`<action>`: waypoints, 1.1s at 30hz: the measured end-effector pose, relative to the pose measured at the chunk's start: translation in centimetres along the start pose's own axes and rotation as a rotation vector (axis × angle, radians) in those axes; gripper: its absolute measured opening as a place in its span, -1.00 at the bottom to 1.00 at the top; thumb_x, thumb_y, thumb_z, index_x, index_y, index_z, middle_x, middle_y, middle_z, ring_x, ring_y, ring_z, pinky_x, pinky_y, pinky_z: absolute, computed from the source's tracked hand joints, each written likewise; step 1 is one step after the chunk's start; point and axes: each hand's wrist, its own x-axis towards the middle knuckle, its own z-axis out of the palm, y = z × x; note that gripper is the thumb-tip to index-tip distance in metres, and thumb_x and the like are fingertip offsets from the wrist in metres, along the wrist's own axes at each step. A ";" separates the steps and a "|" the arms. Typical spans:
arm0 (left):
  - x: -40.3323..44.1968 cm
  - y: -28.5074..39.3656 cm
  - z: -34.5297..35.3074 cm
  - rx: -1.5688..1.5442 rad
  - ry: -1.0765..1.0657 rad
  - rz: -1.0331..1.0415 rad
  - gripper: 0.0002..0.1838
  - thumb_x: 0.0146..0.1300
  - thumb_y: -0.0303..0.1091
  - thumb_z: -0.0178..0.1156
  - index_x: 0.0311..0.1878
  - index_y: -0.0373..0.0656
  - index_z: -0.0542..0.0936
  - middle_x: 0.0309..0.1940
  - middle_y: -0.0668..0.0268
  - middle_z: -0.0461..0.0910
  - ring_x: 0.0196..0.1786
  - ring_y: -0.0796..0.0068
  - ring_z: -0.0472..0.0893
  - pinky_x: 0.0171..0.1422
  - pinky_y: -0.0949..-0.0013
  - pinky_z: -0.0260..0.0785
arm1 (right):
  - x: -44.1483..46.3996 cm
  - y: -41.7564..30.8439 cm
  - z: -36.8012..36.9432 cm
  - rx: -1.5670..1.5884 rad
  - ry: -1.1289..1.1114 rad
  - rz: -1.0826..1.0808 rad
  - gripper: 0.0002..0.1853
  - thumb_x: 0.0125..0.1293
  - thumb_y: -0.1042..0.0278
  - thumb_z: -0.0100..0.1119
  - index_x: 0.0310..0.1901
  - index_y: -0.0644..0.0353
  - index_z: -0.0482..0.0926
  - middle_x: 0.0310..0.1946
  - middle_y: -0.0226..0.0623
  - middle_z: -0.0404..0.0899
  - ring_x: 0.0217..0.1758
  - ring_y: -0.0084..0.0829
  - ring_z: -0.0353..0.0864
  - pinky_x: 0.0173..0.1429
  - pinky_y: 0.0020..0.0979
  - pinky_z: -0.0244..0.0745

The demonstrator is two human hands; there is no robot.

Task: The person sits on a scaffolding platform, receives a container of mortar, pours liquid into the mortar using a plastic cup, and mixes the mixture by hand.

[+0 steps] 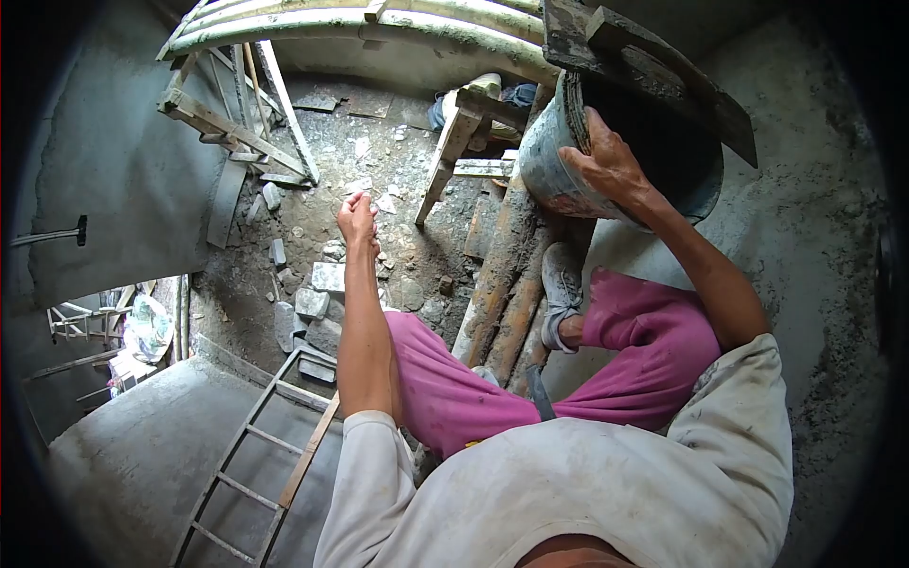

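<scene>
My right hand [611,166] is closed on the rim of a large, mortar-stained bucket [549,156], its thumb on the outer wall and its fingers over the edge. The bucket leans with its dark mouth turned to the right. Across its top lies a dirty board [701,90] with a wooden bar on it. My left hand [357,222] is held out above the rubble floor, its fingers curled in, with no object showing in them. Behind the left forearm lie broken grey blocks [329,276].
Muddy poles [497,303] run beside my shoe [561,279]. A small wooden trestle [450,156] stands left of the bucket. A ladder-like frame [251,459] leans at lower left. Light poles [379,28] cross the top, near a wooden stand [237,133]. Rough concrete wall [786,256] rises right.
</scene>
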 end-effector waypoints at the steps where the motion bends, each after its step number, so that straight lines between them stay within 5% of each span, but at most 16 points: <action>1: -0.1 0.0 0.0 -0.002 0.002 -0.003 -0.69 0.33 -0.13 0.26 0.10 0.12 0.52 -0.12 0.57 0.57 -0.25 0.63 0.54 -0.20 0.37 0.30 | 0.0 0.0 0.0 0.003 0.001 0.000 -0.53 0.25 0.22 0.21 0.08 0.26 0.30 -0.25 0.17 0.63 -0.10 0.19 0.67 0.06 0.02 0.48; 15: -0.3 0.1 0.1 0.005 0.014 0.012 -0.68 0.29 -0.16 0.28 0.08 0.08 0.54 -0.17 0.56 0.58 -0.29 0.65 0.55 -0.26 0.42 0.29 | 0.3 0.7 0.3 0.003 0.022 -0.035 -0.53 0.24 0.21 0.22 0.06 0.26 0.30 -0.35 0.11 0.63 -0.20 0.21 0.67 -0.04 0.03 0.48; 33: -0.1 0.3 -0.1 0.040 0.004 -0.013 -0.69 0.34 -0.14 0.25 0.11 0.10 0.52 -0.08 0.50 0.58 -0.19 0.59 0.58 -0.21 0.38 0.36 | 0.3 0.7 0.2 -0.008 0.003 -0.010 -0.50 0.25 0.18 0.20 0.10 0.30 0.30 -0.21 0.22 0.63 -0.07 0.19 0.66 0.06 0.05 0.47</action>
